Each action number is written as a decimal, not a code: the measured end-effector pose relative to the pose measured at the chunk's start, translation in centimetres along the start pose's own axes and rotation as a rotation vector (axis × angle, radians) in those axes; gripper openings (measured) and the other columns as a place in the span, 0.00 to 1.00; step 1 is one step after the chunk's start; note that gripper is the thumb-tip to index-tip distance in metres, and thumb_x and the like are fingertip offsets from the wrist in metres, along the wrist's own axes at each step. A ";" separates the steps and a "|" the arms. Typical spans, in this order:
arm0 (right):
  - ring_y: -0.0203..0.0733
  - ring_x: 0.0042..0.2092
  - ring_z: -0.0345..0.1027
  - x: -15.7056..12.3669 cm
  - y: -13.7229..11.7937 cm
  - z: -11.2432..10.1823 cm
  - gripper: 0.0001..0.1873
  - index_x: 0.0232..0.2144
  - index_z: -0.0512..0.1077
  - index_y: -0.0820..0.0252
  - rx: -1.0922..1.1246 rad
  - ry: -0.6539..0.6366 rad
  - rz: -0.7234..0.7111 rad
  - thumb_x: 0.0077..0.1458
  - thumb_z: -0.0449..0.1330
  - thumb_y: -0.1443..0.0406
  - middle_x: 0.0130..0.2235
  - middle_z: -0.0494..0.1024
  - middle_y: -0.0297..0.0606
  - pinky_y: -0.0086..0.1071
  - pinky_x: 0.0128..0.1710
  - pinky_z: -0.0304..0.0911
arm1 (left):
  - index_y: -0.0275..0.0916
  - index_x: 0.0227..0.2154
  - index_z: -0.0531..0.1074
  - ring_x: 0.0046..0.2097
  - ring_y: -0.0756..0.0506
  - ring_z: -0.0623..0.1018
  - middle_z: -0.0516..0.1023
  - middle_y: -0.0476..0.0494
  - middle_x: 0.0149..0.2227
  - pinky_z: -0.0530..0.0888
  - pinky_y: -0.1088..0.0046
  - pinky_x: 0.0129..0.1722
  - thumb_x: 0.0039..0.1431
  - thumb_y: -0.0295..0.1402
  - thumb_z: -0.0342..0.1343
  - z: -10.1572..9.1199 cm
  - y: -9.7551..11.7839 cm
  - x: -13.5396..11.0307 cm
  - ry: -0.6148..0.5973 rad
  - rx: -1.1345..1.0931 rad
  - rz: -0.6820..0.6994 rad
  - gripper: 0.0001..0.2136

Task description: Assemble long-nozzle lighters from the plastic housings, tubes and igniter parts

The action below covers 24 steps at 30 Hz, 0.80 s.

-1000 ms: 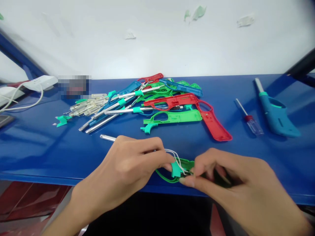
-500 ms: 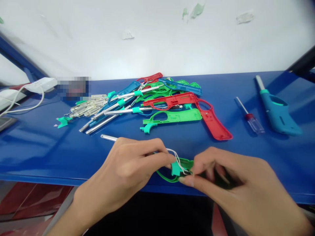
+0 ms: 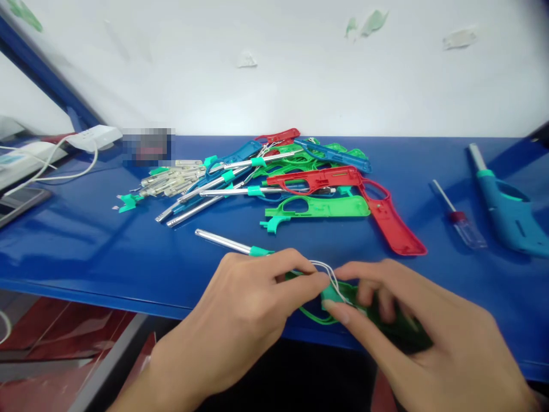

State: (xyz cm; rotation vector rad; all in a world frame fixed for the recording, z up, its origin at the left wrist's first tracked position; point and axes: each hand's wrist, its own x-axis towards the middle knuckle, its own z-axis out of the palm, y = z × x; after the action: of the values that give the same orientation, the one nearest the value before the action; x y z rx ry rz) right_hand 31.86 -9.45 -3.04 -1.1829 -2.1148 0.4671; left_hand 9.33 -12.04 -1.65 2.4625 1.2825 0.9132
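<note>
Low at the table's front edge lies an opened green lighter shell [image 3: 319, 317], with a teal trigger [image 3: 329, 297] and two white wires [image 3: 328, 268] in it. My left hand [image 3: 253, 303] pinches the shell's parts just left of the trigger; its fingertips hide what exactly they grip. From the right, my right hand [image 3: 422, 320] closes on the same lighter shell, thumb on the trigger and forefinger by the wires. Its other fingers curl over the dark, shaded handle end. Beyond my left hand a silver lighter tube [image 3: 225, 240] with a teal collar sticks out to the left.
Behind my hands is a pile of silver tubes [image 3: 189, 214], a red shell half [image 3: 392, 229] and a light green shell half [image 3: 330, 207]. A screwdriver [image 3: 467, 229] and a whole blue lighter [image 3: 510, 212] lie right. A phone [image 3: 23, 203] and white power strip [image 3: 30, 160] are left.
The view has shifted left, so things appear farther right. My right thumb and forefinger have moved from beside the trigger onto it and the wires. My left hand keeps its pinch.
</note>
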 end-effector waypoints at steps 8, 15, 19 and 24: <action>0.30 0.24 0.68 -0.3 0.3 -0.1 0.09 0.35 0.75 0.48 0.013 -0.061 -0.019 0.65 0.64 0.53 0.27 0.73 0.25 0.22 0.23 0.65 | 0.42 0.52 0.80 0.48 0.56 0.84 0.85 0.58 0.51 0.74 0.90 0.53 0.69 0.19 0.59 0.0 0.8 -0.6 0.086 -0.121 -0.116 0.15; 0.31 0.24 0.65 -0.5 0.3 0.0 0.11 0.35 0.76 0.48 0.013 -0.031 -0.002 0.63 0.64 0.51 0.27 0.73 0.27 0.24 0.23 0.63 | 0.41 0.51 0.80 0.43 0.54 0.84 0.84 0.52 0.49 0.78 0.84 0.43 0.67 0.16 0.56 0.4 0.7 -1.6 0.176 -0.032 -0.134 0.17; 0.34 0.24 0.65 -0.6 0.0 0.0 0.13 0.34 0.77 0.49 -0.015 -0.038 0.075 0.63 0.63 0.49 0.27 0.73 0.30 0.27 0.23 0.64 | 0.42 0.49 0.80 0.43 0.53 0.84 0.84 0.53 0.49 0.78 0.82 0.40 0.66 0.15 0.55 0.5 0.5 -1.7 0.166 -0.026 -0.119 0.18; 0.32 0.24 0.65 -0.7 0.3 0.0 0.11 0.36 0.76 0.47 -0.009 -0.034 0.036 0.63 0.64 0.50 0.27 0.73 0.28 0.25 0.24 0.64 | 0.43 0.49 0.79 0.42 0.51 0.84 0.83 0.53 0.50 0.77 0.78 0.37 0.67 0.18 0.56 0.4 0.9 -1.8 0.141 0.050 -0.114 0.15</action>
State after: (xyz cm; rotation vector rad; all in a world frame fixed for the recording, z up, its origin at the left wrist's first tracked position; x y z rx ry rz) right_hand 32.31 -9.90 -3.45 -1.2280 -2.1291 0.4981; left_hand 9.43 -13.99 -2.35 2.3691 1.4925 1.0535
